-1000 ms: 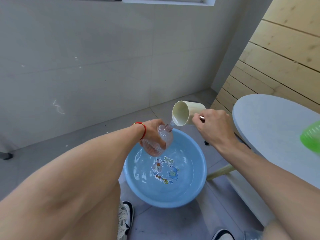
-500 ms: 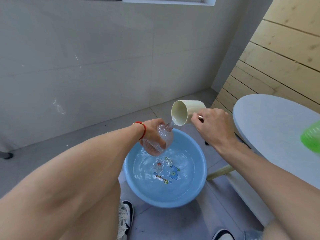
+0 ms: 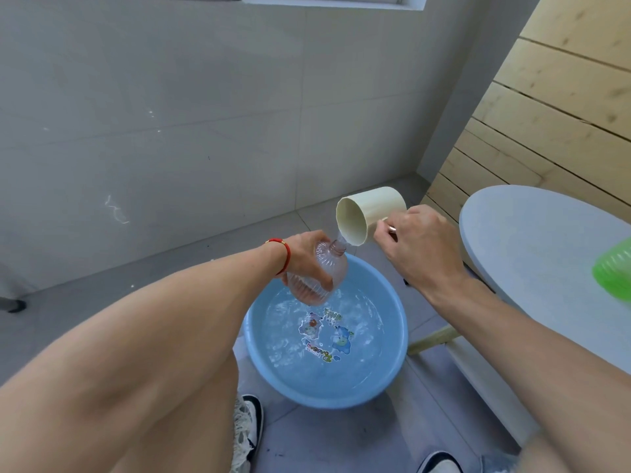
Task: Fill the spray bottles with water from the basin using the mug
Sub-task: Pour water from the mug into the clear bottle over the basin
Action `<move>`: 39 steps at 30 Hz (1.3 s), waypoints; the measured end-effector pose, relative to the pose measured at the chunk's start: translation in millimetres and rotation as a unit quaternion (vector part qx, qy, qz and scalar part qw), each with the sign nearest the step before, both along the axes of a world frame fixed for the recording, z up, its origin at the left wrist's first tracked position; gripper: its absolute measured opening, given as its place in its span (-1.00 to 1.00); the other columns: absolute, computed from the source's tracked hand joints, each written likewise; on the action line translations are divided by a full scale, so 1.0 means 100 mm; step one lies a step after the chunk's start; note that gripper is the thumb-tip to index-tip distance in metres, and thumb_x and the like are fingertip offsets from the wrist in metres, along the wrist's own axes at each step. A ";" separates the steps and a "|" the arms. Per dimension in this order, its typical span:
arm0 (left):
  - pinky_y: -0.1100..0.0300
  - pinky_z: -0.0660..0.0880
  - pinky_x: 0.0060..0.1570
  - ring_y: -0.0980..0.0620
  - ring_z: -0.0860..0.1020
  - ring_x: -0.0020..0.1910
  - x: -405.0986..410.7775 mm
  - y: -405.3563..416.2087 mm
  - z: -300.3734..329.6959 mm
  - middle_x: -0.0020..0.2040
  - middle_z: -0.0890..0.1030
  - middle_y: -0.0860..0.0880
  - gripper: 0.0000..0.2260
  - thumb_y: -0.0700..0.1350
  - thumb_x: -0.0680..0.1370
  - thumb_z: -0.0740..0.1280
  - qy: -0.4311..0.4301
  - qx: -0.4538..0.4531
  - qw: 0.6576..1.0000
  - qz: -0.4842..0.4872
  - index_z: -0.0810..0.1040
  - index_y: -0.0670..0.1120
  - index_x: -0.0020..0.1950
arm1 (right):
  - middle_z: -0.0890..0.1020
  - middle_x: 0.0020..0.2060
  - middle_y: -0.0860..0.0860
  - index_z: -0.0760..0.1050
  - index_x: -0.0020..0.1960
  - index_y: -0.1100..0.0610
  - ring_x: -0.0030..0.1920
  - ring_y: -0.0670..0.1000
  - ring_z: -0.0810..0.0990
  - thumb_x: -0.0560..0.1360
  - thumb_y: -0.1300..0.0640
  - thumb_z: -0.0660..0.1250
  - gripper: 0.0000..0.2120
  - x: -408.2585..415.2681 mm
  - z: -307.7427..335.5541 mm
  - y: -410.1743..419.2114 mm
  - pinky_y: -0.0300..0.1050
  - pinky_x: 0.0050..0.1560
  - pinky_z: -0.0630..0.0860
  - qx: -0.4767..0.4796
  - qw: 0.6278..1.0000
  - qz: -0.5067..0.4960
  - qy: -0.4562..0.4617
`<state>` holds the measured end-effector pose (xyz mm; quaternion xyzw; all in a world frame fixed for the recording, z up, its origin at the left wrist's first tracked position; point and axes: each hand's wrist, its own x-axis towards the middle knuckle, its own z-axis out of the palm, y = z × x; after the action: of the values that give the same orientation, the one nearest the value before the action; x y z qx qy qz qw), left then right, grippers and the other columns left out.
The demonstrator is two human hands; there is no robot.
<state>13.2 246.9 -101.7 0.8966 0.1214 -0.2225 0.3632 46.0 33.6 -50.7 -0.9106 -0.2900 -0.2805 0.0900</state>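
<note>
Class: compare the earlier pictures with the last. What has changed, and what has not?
Little changed: the mug tipped slightly further over the bottle. The right hand keeps the mug, the left hand the bottle, above the basin.

Showing even, soft daylight throughout; exposing brightly with no harsh highlights. Entering apparently from above, near the window sill (image 3: pixel 327 1) at the top edge. Casting only faint, diffuse shadows on the floor (image 3: pixel 341 438) beneath the basin (image 3: pixel 392 367). Producing pale glints and ripple reflections on the water (image 3: pixel 358 322). Bending straight lines toward the edges, wide-angle style: curving the wall (image 3: pixel 153 114) joints and the planks (image 3: pixel 563 107). Stretching the near forearms at the bottom corners. Blurring the green thing (image 3: pixel 614 271) at the right edge. Holding the centre reasonably sharp, with slight compression softness overall.
</note>
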 end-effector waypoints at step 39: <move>0.12 0.63 -0.38 -0.01 0.61 0.07 -0.05 0.38 -0.23 0.13 0.60 0.03 -0.25 0.04 0.15 0.72 -0.016 -0.029 0.997 0.065 0.51 0.09 0.28 | 0.65 0.20 0.06 0.58 0.22 0.08 0.33 0.16 0.50 0.58 0.24 0.24 -0.73 -0.23 -2.14 -0.03 -0.02 0.20 0.45 -0.253 0.872 -0.159 0.388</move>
<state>8.5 284.5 -124.2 0.8794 0.1670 -0.1874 0.4045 22.8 30.5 -264.7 -0.9718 -0.1437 0.1672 -0.0838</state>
